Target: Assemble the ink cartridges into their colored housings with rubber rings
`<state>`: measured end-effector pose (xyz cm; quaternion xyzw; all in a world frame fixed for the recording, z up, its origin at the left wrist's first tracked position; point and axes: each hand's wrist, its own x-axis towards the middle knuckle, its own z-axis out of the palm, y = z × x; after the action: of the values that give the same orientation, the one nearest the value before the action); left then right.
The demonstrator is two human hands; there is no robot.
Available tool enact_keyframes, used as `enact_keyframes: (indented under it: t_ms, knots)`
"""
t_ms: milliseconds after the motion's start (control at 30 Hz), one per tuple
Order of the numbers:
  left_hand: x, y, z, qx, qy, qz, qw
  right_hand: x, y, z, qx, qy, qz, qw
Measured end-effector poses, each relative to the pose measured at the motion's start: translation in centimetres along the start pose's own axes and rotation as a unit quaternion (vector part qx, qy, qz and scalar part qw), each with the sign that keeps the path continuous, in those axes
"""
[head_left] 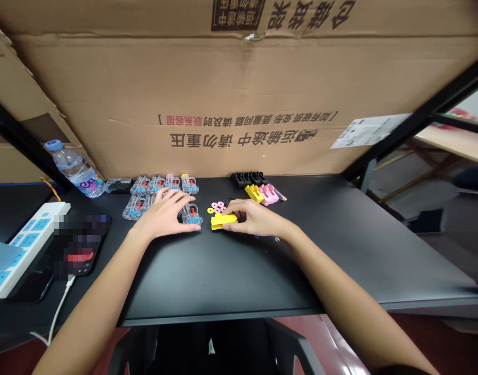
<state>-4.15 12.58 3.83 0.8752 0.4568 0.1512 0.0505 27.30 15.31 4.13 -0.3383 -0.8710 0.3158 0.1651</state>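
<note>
My right hand (252,219) pinches a yellow plastic part (222,221) just above the black table. Small pink rings (220,205) and a yellow ring (210,210) lie right behind that part, with some black pieces beside them. My left hand (164,214) is spread with its fingers apart over the rows of clear plastic cases, and nothing shows in its grasp. One clear case (192,214) with red and blue bits sits by its thumb. Farther back are a black part group (248,179), yellow parts (254,194) and pink parts (268,194).
A water bottle (76,169) leans at the back left. On the left lie a white power strip (27,245), a phone (84,245) and a white cable (61,307). Cardboard (223,78) rises behind the table (223,281). A chair (211,346) stands at the front edge.
</note>
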Motion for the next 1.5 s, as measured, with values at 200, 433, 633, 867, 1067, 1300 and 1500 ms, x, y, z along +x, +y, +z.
enact_keyframes:
  t_ms: [200,433,633,867,1067,1300,1500]
  knots:
    - [-0.1,-0.2,0.3,-0.003,0.003,0.01,1.0,0.1,-1.2,0.3,-0.003,-0.005,-0.025,1.0]
    - [0.1,0.9,-0.5,-0.035,-0.005,0.021,0.999,0.3,-0.7,1.0,-0.051,0.017,-0.056,0.997]
    - [0.0,1.6,-0.4,-0.083,-0.042,0.03,0.995,0.1,-0.2,1.6,-0.067,0.02,-0.065,0.995]
    - [0.1,2.4,0.9,-0.158,-0.036,0.048,0.986,0.3,-0.6,2.0,-0.075,0.024,-0.082,0.993]
    - [0.3,2.9,1.3,-0.204,-0.038,0.047,0.977,0.3,-0.2,2.1,-0.07,0.043,-0.105,0.991]
    - [0.5,2.7,1.3,-0.225,0.045,0.064,0.971,0.3,0.0,2.4,-0.039,0.051,-0.096,0.993]
    - [0.5,2.8,1.7,-0.227,-0.004,0.064,0.972,0.4,0.1,3.3,-0.043,0.063,-0.091,0.993]
